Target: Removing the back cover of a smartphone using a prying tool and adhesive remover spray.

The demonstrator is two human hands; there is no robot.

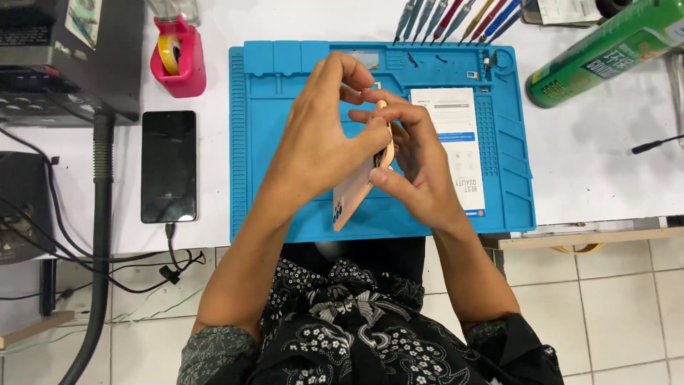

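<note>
Seen from above, both hands hold a pink phone (354, 191) edge-up over a blue mat (285, 142). The left hand (320, 139) wraps its back, fingers clenched around it to steady it; the right hand (417, 160) pinches the upper edge with thumb and fingertips. A black phone (168, 165) lies left of the mat, a green can (605, 50) to the upper right.

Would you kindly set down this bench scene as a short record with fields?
Left hand: left hand grips the pink phone from its back side
Right hand: right hand holds the phone's edge, fingers at its top
Phone pose: on edge, tilted, above the blue mat
On mat: white leaflet
Beside mat: black phone, pink tape dispenser, green spray can
</note>
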